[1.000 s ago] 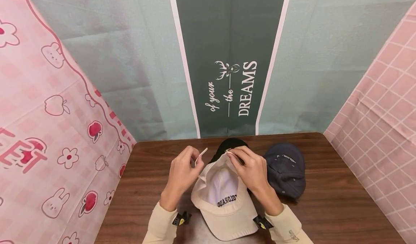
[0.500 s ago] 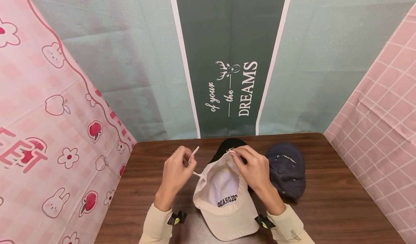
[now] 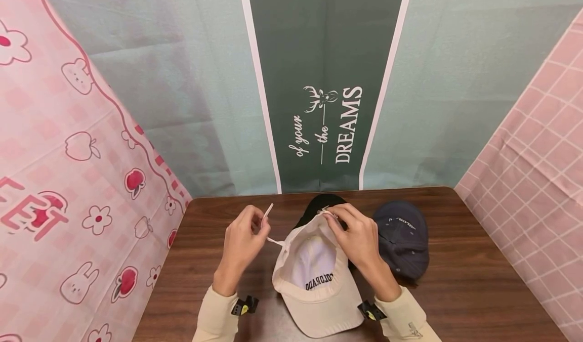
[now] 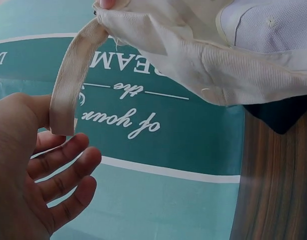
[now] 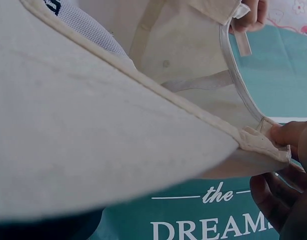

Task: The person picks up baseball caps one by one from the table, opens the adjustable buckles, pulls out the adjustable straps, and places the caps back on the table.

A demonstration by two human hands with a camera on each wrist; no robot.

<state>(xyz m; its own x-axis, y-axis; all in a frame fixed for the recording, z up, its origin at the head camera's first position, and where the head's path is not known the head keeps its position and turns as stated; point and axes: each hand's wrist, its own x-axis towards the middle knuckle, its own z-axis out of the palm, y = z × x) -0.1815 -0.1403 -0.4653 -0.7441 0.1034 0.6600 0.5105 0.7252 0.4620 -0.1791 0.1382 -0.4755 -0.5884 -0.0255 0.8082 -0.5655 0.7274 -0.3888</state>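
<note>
A cream baseball cap [image 3: 325, 314] is held with its hollow facing up and its brim toward me; mirrored "COLORADO" lettering shows at its front. My left hand [image 3: 243, 238] pinches the cap's loose back strap [image 4: 68, 82] between thumb and forefinger, while the other fingers are loosely bent. The strap runs from the left hand to the left side of the cap's back opening. On the opposite side of that opening, my right hand [image 3: 357, 236] grips the fabric edge with thumb and fingers, seen close in the right wrist view as the cap's corner [image 5: 266, 142].
Behind the cream cap lies a black cap [image 3: 314, 210], partly hidden. A navy cap [image 3: 403, 246] sits to the right on the brown wooden table [image 3: 473, 281]. Printed cloths hang around the table: green at the back [image 3: 205, 104], pink at both sides.
My left hand has moved left, drawing the strap out from the cap's edge. The right hand has shifted slightly right, still holding its edge, and the cap has moved a little right.
</note>
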